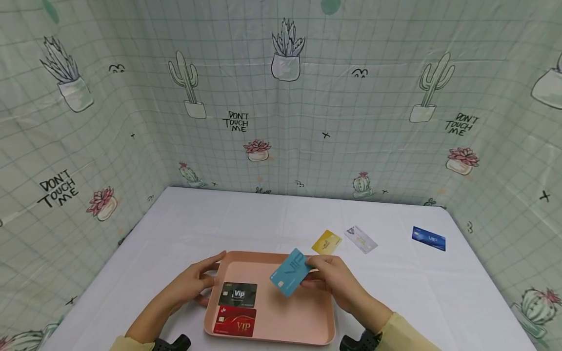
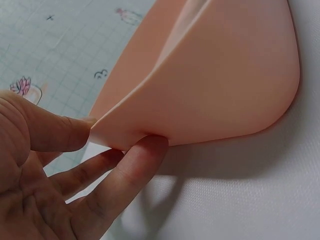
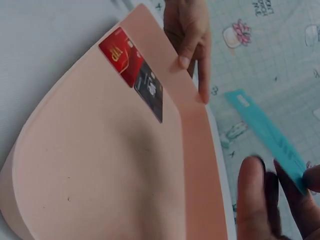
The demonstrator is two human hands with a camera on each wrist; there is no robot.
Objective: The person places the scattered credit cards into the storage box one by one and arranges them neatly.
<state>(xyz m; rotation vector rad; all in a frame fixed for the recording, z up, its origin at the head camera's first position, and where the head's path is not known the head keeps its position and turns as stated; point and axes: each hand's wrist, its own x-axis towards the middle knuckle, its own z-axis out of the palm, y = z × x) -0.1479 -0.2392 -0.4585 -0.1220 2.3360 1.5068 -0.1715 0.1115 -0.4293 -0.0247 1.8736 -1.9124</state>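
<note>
The right hand (image 1: 337,282) pinches a teal VIP card (image 1: 288,277) above the pink tray (image 1: 291,321), right of the black Vip card (image 1: 246,301) and red VIP card (image 1: 232,317); the left hand (image 1: 190,282), fingers spread, touches the tray's left side.

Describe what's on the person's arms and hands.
The left hand and right hand are bare, without gloves. The left sleeve and right sleeve are plain pale yellow, cut off by the frame. By each cuff sits a black, rounded device: left device, right device.
</note>
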